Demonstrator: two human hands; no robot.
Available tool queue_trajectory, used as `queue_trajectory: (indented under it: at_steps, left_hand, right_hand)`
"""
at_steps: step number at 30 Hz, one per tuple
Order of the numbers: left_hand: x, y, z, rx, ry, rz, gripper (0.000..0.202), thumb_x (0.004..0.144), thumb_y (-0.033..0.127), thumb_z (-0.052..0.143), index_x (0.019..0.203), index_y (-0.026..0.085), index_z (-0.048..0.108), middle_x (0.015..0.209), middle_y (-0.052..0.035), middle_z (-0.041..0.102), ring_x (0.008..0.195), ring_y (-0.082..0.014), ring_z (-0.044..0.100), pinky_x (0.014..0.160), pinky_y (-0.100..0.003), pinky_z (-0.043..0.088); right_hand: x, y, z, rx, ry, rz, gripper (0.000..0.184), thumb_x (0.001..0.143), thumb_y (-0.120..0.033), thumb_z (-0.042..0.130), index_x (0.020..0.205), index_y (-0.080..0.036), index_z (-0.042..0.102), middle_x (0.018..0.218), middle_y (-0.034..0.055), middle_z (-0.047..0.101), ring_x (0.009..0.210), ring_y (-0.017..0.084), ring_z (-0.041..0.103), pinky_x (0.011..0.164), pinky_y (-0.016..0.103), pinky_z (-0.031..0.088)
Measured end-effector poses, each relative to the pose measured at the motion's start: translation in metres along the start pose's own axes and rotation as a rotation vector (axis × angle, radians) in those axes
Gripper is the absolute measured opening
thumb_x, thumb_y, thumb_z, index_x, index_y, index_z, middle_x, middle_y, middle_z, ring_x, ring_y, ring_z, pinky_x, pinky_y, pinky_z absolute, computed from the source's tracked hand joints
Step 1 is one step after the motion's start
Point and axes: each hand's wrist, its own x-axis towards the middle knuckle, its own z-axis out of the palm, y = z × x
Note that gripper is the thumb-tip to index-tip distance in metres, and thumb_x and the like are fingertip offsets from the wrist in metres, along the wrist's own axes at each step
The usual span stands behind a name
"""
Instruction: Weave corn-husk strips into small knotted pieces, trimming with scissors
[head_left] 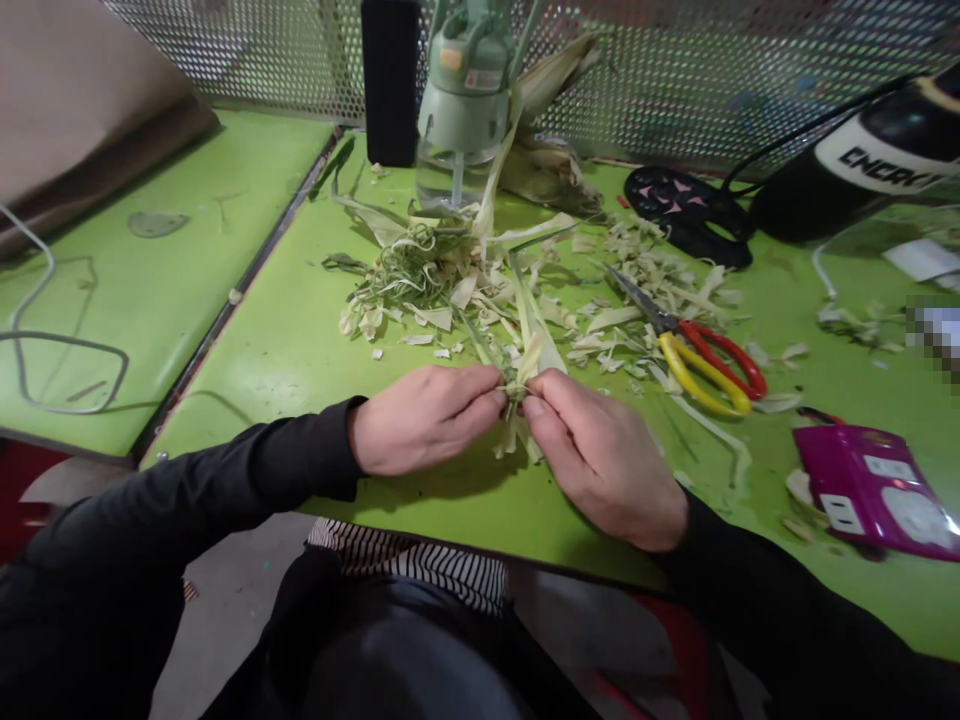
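Note:
Close to the table's front edge, my left hand [435,415] and my right hand [600,450] meet at a small bundle of corn husk strips [531,335]. Both sets of fingers pinch the bundle at its narrow, knotted-looking middle, one hand from each side. Long pale-green leaves fan away from me above the pinch, and short frayed ends stick out below it. My fingers partly hide the middle. Just beyond lies a loose heap of husk shreds [420,265]. Red-and-yellow-handled scissors [705,365] rest to the right, blades partly apart.
A green bottle [465,110] and black phone [391,80] stand at the back by a perforated metal screen [292,60]. Whole dry husks [551,175] lie beside the bottle. On the right are a black "ENERGY" bottle [847,160] and purple box [874,490]; brown paper [90,110] is left.

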Motion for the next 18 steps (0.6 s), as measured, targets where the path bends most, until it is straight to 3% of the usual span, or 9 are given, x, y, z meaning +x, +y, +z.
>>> queue_trajectory:
  at_steps: [5, 10, 14, 18]
  left_hand:
    - [-0.002, 0.001, 0.002, -0.128, -0.047, -0.100, 0.025, 0.096, 0.027, 0.034, 0.072, 0.021, 0.033, 0.061, 0.0047, 0.037, 0.054, -0.0098, 0.035, 0.055, -0.025, 0.030]
    - [-0.001, -0.002, -0.005, -0.209, -0.090, -0.035, 0.022, 0.093, 0.024, 0.036, 0.072, 0.020, 0.039, 0.065, 0.0031, 0.041, 0.059, -0.0105, 0.039, 0.060, -0.025, 0.034]
    - [0.002, -0.006, -0.008, -0.245, -0.053, 0.006, 0.023, 0.097, 0.027, 0.036, 0.077, 0.019, 0.044, 0.067, 0.0028, 0.044, 0.060, -0.0102, 0.043, 0.062, -0.024, 0.038]
    - [0.006, -0.013, -0.001, -0.221, -0.045, -0.081, 0.020, 0.098, 0.022, 0.035, 0.084, 0.017, 0.049, 0.059, 0.0048, 0.045, 0.051, -0.0094, 0.045, 0.059, -0.024, 0.040]
  right_hand:
    - [-0.002, -0.001, -0.001, 0.119, -0.021, 0.034, 0.021, 0.098, -0.026, 0.046, 0.077, -0.022, 0.046, 0.053, -0.0076, 0.040, 0.042, 0.009, 0.039, 0.046, 0.025, 0.031]
    - [-0.005, 0.001, 0.000, 0.163, 0.007, 0.039, 0.022, 0.099, -0.031, 0.047, 0.079, -0.023, 0.051, 0.053, -0.0068, 0.044, 0.042, 0.009, 0.042, 0.045, 0.024, 0.033]
    - [-0.001, 0.009, 0.004, 0.011, 0.054, -0.037, 0.021, 0.101, -0.030, 0.043, 0.086, -0.021, 0.056, 0.062, -0.0012, 0.058, 0.051, 0.013, 0.054, 0.050, 0.025, 0.038]
    - [0.002, 0.016, 0.012, -0.208, 0.019, -0.175, 0.027, 0.102, -0.026, 0.039, 0.093, -0.014, 0.061, 0.081, 0.0090, 0.070, 0.068, 0.019, 0.064, 0.063, 0.030, 0.046]
